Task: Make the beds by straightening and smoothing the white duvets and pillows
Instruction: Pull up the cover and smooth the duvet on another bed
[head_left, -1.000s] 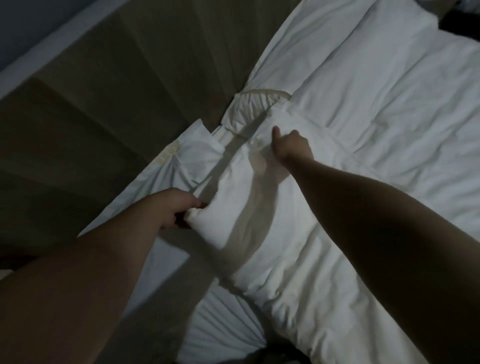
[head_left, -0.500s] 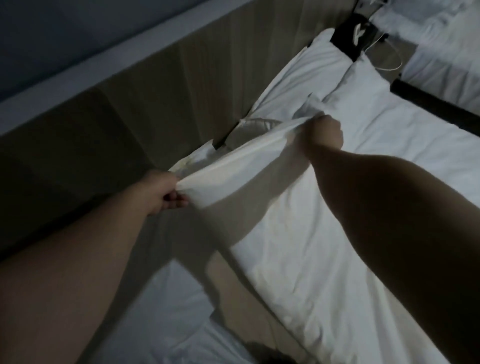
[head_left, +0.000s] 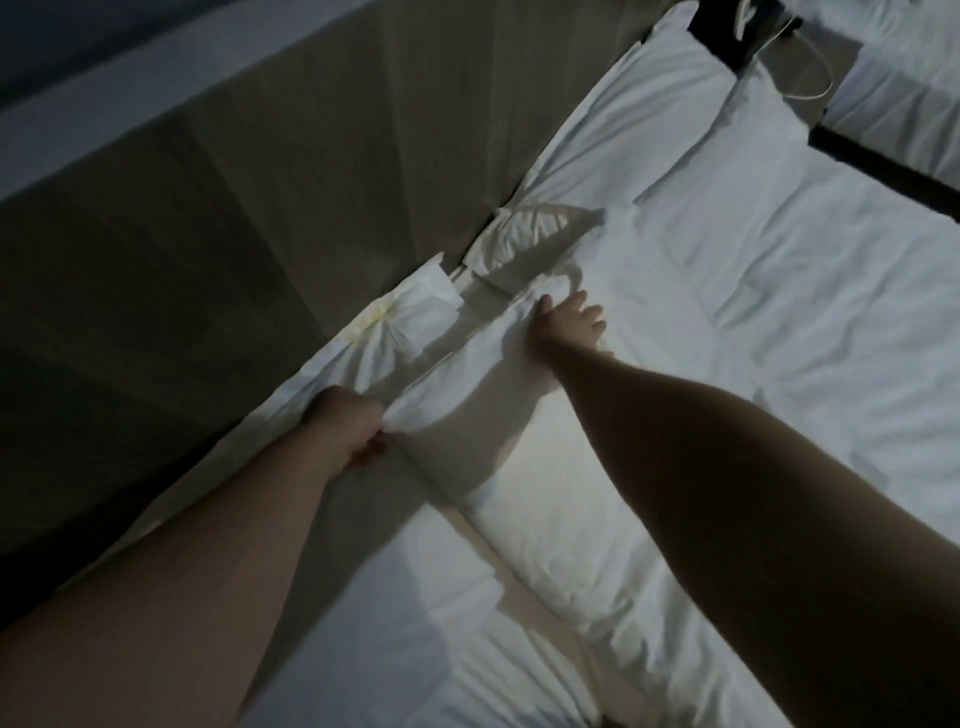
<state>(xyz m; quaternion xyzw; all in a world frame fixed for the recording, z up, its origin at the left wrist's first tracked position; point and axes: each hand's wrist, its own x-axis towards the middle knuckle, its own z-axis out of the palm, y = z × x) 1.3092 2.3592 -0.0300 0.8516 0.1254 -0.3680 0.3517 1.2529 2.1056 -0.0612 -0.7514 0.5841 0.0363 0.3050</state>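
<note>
Two bare arms reach out over a dim bed set against a wood-panelled wall (head_left: 363, 156). The left grip (head_left: 347, 430) is closed, its fingers curled under and clutching the edge of the white duvet (head_left: 779, 322) at the corner nearest the wall. The right grip (head_left: 570, 323) is open. Its fingers are spread and lie flat on top of the duvet, further along the same edge, with the thumb toward the wall. Between the two grips the duvet's edge runs as a straight fold, and the right arm's shadow falls across it. The creased duvet covers the mattress and reaches up to a white pillow (head_left: 639, 109) lying along the wall at the bed's far end. Just beside the left grip, a bunched fitted-sheet corner (head_left: 395, 332) with a yellowish mark touches the wall. A second gathered corner (head_left: 530, 234) sits just beyond it. A black frame bar (head_left: 883, 169) and a thin white cable (head_left: 802, 88) show at the upper right.
</note>
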